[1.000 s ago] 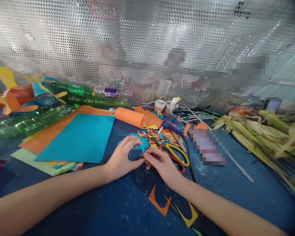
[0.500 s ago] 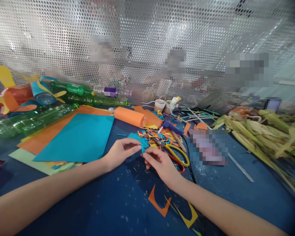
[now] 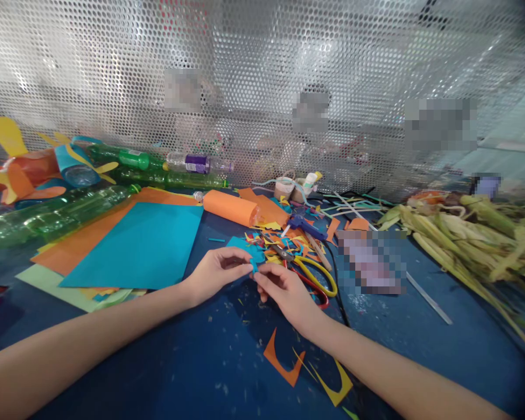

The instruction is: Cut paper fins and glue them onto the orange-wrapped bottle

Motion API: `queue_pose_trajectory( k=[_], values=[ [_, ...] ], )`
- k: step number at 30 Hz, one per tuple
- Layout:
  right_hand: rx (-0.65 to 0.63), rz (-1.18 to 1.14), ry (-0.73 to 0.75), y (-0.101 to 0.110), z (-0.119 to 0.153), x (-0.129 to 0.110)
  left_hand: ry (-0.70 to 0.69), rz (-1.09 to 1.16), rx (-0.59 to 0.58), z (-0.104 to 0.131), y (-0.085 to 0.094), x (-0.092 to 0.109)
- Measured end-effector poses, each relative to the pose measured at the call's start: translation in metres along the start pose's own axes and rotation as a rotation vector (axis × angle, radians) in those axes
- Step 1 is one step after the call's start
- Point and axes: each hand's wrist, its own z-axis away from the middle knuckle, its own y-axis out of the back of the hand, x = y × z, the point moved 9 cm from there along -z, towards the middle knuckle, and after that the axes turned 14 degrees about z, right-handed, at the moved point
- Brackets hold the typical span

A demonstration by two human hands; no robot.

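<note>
Between my fingertips is a small narrow strip of blue paper (image 3: 254, 266), pinched from both sides. My left hand (image 3: 221, 272) comes in from the left, thumb and forefinger closed on one side of the strip. On the other side, my right hand (image 3: 284, 291) grips it the same way, its remaining fingers curled. Just beyond them lie blue paper scraps (image 3: 256, 249) and a heap of orange and yellow cuttings. Scissors (image 3: 315, 274) with yellow and red handles rest right beside my right hand. A blue glue gun (image 3: 307, 226) lies behind the scissors.
Stacked coloured paper (image 3: 135, 248) and green plastic bottles (image 3: 65, 216) occupy the left. An orange-wrapped bottle (image 3: 231, 207) lies ahead. Corn husks (image 3: 459, 239) are heaped at right. Orange (image 3: 284, 361) and yellow offcuts lie near me. A perforated metal screen (image 3: 254, 76) stands behind, people beyond it.
My fingertips have drawn slightly closer together around the blue strip, and less of it shows. The things on the table have stayed where they were.
</note>
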Motion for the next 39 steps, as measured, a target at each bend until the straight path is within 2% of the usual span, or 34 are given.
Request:
queue_pose_trajectory(
  k=[8, 22, 31, 39],
  values=[
    [-0.018, 0.013, 0.02, -0.0009, -0.0002, -0.0007, 0.013, 0.02, -0.022, 0.0007, -0.0008, -0.0038],
    [-0.024, -0.007, 0.006, -0.0028, -0.0002, 0.0026, 0.053, 0.064, 0.055, 0.0017, 0.0062, -0.0065],
    [-0.033, 0.01, 0.025, -0.0033, 0.0001, 0.0018, 0.049, 0.169, 0.032, 0.0016, 0.0018, -0.0036],
    [-0.037, 0.009, 0.049, -0.0047, -0.0009, 0.0039, 0.044, 0.129, -0.004, 0.0019, -0.0011, -0.0025]
  ],
)
